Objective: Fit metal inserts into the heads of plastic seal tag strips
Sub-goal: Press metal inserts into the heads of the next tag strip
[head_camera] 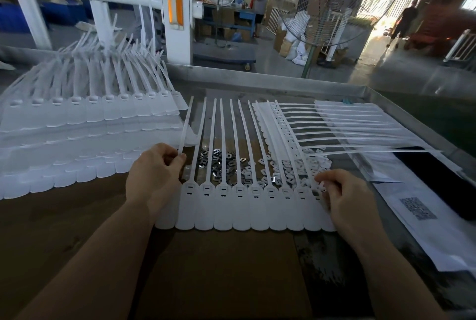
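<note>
Left hand (154,172) pinches leftmost tail of tag sheet (244,206) on tabletop (219,268); right hand (345,196) fingers curled on sheet's right edge. Inserts (226,165) piled behind.

You are in a factory workshop: your metal-edged worktop (283,80) carries high stacks of white seal tag strips (77,118) and a heap of metal inserts (221,162). Beyond it stand a large industrial fan (332,2), piled cartons (282,41), a concrete floor and other workers at benches.
</note>
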Available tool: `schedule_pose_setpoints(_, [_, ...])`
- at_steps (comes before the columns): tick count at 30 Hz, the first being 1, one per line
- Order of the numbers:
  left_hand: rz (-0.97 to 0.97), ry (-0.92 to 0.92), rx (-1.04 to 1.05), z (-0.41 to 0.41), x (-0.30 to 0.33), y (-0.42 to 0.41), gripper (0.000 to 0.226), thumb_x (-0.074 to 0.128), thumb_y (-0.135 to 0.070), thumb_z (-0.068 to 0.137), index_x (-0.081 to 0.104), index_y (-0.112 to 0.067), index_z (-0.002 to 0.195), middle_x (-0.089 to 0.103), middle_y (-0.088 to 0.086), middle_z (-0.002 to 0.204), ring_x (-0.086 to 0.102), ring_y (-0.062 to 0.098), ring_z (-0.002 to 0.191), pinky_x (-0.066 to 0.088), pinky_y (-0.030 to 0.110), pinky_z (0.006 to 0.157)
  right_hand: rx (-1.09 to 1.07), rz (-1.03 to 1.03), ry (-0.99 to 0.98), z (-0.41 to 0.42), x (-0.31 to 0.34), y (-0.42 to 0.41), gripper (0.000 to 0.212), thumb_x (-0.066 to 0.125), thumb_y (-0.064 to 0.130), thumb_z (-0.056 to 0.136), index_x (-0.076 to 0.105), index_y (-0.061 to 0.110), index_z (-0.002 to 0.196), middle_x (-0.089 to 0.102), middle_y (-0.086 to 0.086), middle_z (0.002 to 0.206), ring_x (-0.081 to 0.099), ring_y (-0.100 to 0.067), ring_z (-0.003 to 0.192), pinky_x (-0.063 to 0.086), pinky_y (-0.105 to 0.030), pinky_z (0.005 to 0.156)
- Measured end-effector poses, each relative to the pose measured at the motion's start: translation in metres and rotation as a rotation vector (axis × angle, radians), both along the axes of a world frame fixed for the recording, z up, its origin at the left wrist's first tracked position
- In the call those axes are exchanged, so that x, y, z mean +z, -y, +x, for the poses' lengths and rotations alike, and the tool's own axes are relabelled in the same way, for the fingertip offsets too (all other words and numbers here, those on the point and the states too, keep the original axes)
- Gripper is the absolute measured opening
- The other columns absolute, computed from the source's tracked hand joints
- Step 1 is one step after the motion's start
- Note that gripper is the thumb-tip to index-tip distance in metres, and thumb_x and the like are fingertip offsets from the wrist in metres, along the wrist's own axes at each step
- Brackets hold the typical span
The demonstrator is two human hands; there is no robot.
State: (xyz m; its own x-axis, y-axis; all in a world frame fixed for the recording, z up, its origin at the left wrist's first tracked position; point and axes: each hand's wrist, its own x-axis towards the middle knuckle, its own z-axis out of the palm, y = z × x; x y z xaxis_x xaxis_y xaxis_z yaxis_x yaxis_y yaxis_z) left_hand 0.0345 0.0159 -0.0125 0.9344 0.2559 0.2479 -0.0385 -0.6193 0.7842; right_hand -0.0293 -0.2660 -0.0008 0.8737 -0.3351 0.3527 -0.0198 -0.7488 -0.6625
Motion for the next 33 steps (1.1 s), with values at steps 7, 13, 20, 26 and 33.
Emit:
schedule_pose_setpoints(7, [0.009, 0.007, 0.004, 0.0009, -0.0016, -0.0008, 0.014, 0.057, -0.028, 0.091, 0.062, -0.017, 0.098, 0.059, -0.008, 0.074, 0.053, 0.005, 0.068, 0.037, 0.021, 0.055, -0.03, 0.099, 0.035, -0.0017, -0.0016, 0.0025, 0.012, 0.059, 0.007, 0.088, 0.069, 0.015, 0.091, 0.066, -0.001, 0.079, 0.061, -0.014, 0.073, 0.05, -0.027, 0.067])
schedule_pose_setpoints(13, [0.003, 0.004, 0.006, 0.0013, -0.0018, -0.0002, 0.012, 0.057, -0.029, 0.091, 0.061, -0.018, 0.097, 0.058, -0.01, 0.073, 0.055, 0.007, 0.068, 0.037, 0.022, 0.054, -0.037, 0.226, 0.021, -0.0033, -0.0017, 0.0056, 0.008, 0.063, 0.011, 0.086, 0.07, 0.015, 0.09, 0.067, 0.003, 0.08, 0.062, -0.01, 0.076, 0.045, -0.018, 0.065])
schedule_pose_setpoints(20, [0.016, 0.006, 0.002, 0.0012, -0.0023, -0.0002, 0.017, 0.056, -0.028, 0.092, 0.062, -0.015, 0.102, 0.059, -0.007, 0.077, 0.054, 0.006, 0.069, 0.037, 0.021, 0.056, -0.028, 0.247, -0.037, -0.0023, -0.0028, 0.0066, 0.008, 0.066, 0.012, 0.084, 0.072, 0.01, 0.089, 0.062, 0.012, 0.075, 0.057, -0.001, 0.078, 0.043, -0.018, 0.066])
schedule_pose_setpoints(26, [0.028, 0.011, 0.009, 0.001, -0.004, -0.0012, 0.017, 0.056, -0.03, 0.092, 0.062, -0.016, 0.101, 0.057, -0.008, 0.077, 0.05, 0.004, 0.067, 0.034, 0.02, 0.055, -0.031, 0.25, -0.099, -0.0004, -0.0012, 0.0048, 0.006, 0.067, 0.011, 0.082, 0.073, 0.013, 0.082, 0.064, 0.009, 0.076, 0.058, -0.004, 0.076, 0.043, -0.025, 0.07])
schedule_pose_setpoints(33, [0.034, -0.005, 0.007, 0.0017, -0.0027, -0.0012, 0.018, 0.056, -0.03, 0.092, 0.062, -0.016, 0.101, 0.057, -0.006, 0.078, 0.055, 0.012, 0.071, 0.035, 0.023, 0.055, -0.036, 0.21, -0.086, -0.0003, -0.001, 0.0031, 0.007, 0.069, 0.008, 0.079, 0.068, 0.014, 0.076, 0.064, 0.006, 0.074, 0.058, -0.007, 0.073, 0.042, -0.021, 0.06])
